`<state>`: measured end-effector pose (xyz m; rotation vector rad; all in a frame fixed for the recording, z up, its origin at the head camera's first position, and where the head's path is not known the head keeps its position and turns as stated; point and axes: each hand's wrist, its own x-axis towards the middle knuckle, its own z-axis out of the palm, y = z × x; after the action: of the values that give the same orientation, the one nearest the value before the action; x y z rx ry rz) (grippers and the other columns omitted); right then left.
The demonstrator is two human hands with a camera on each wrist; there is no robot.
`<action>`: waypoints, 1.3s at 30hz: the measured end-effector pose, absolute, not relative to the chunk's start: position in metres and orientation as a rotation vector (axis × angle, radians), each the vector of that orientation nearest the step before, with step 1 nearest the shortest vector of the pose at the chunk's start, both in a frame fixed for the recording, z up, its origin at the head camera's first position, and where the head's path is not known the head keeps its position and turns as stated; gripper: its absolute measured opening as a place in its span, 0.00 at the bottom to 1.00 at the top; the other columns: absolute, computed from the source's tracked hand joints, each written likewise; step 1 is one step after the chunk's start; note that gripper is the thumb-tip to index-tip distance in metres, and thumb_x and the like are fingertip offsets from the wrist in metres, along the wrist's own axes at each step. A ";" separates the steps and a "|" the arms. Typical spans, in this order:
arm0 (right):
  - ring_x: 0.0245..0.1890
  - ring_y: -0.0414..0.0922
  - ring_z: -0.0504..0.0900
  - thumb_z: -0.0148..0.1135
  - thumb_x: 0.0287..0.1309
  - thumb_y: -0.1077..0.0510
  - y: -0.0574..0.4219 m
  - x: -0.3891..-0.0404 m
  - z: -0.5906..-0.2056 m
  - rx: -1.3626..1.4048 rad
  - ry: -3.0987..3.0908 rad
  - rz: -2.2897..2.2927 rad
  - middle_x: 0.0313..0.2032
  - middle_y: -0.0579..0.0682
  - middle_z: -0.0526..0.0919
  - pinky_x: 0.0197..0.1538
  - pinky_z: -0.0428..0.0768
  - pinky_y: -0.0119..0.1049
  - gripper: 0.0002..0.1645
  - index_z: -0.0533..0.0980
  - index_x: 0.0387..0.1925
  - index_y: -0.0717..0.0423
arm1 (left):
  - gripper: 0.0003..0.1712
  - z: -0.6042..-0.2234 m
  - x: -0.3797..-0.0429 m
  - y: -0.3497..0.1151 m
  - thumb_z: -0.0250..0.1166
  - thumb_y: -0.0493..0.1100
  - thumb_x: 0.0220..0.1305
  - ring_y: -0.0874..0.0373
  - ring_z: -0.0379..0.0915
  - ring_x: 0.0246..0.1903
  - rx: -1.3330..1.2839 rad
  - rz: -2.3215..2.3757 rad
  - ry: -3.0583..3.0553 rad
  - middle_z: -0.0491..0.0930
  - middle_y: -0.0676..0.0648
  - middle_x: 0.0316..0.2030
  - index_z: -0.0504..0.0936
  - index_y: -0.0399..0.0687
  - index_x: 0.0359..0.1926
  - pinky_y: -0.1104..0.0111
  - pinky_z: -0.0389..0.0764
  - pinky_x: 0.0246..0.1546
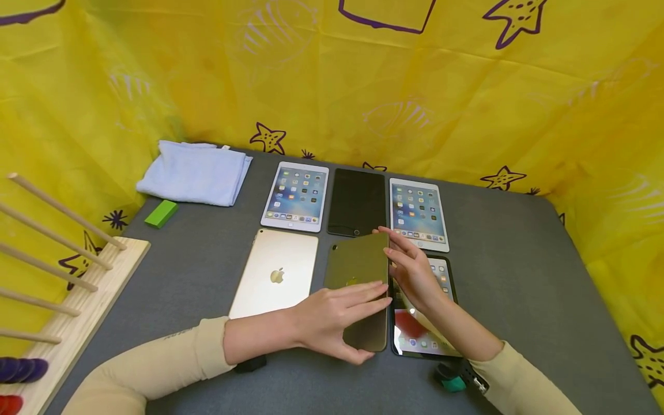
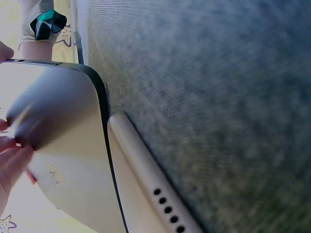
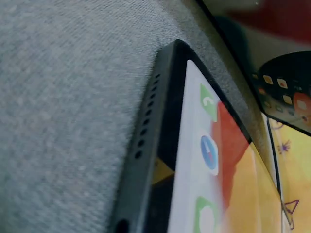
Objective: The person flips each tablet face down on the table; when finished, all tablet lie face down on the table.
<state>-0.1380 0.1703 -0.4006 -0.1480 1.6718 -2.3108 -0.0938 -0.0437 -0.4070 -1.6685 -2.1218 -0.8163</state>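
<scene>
Your right hand [image 1: 417, 276] is pinching the edge of the dark gold tablet [image 1: 358, 260], tilting between the pale gold tablet [image 1: 285, 253] and black-rimmed tablet [image 1: 415, 339]. Your left hand [image 1: 332, 316] is resting straight, slightly parted fingers across its back.

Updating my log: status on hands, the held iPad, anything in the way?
Left hand on iPad back, right hand holding its edge. iPad tilted. Lit tablet close on its right.

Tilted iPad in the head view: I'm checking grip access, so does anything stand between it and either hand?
Nothing visible does: the left hand and right hand both touch the tilted iPad directly.
</scene>
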 end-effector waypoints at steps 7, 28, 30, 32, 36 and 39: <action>0.58 0.42 0.74 0.48 0.69 0.67 0.173 -0.137 -0.406 -0.031 1.709 -2.299 0.70 0.60 0.62 0.57 0.76 0.37 0.31 0.57 0.71 0.65 | 0.48 -0.409 -0.092 -0.045 0.68 0.69 0.49 0.53 0.68 0.63 -1.586 -0.638 -2.263 0.73 0.43 0.63 0.75 0.44 0.64 0.69 0.79 0.49; 0.26 0.39 0.70 0.56 0.63 0.65 0.179 -0.142 -0.421 0.145 2.107 -1.906 0.43 0.53 0.75 0.31 0.71 0.27 0.33 0.65 0.70 0.55 | 0.52 -0.407 -0.098 -0.055 0.64 0.70 0.56 0.57 0.50 0.72 -1.734 -0.427 -2.784 0.55 0.47 0.73 0.60 0.49 0.74 0.64 0.66 0.64; 0.26 0.41 0.72 0.57 0.63 0.65 0.180 -0.144 -0.421 0.088 2.175 -1.833 0.37 0.56 0.76 0.30 0.73 0.28 0.34 0.65 0.70 0.56 | 0.52 -0.408 -0.100 -0.057 0.64 0.69 0.57 0.57 0.49 0.72 -1.752 -0.443 -2.793 0.54 0.47 0.74 0.59 0.50 0.74 0.64 0.62 0.67; 0.28 0.43 0.75 0.57 0.63 0.64 0.181 -0.146 -0.420 0.020 2.247 -1.741 0.41 0.60 0.79 0.30 0.76 0.31 0.34 0.64 0.70 0.57 | 0.52 -0.409 -0.102 -0.058 0.64 0.69 0.57 0.57 0.48 0.72 -1.768 -0.457 -2.799 0.53 0.47 0.74 0.58 0.50 0.75 0.64 0.60 0.68; 0.21 0.45 0.73 0.59 0.63 0.62 0.183 -0.153 -0.417 -0.097 2.440 -1.500 0.45 0.63 0.79 0.22 0.73 0.32 0.32 0.67 0.68 0.57 | 0.52 -0.410 -0.103 -0.059 0.63 0.69 0.58 0.57 0.45 0.73 -1.787 -0.475 -2.831 0.51 0.47 0.75 0.57 0.50 0.75 0.64 0.56 0.69; 0.21 0.46 0.76 0.59 0.63 0.60 0.186 -0.157 -0.415 -0.198 2.586 -1.310 0.45 0.60 0.79 0.21 0.74 0.34 0.29 0.70 0.65 0.58 | 0.52 -0.411 -0.104 -0.058 0.63 0.69 0.58 0.58 0.43 0.73 -1.795 -0.471 -2.861 0.50 0.48 0.75 0.57 0.49 0.75 0.65 0.55 0.70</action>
<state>-0.1566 0.1855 -0.4152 -0.1980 2.5855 -1.3097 -0.1041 -0.0581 -0.4107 -1.7953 -2.8614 -0.4710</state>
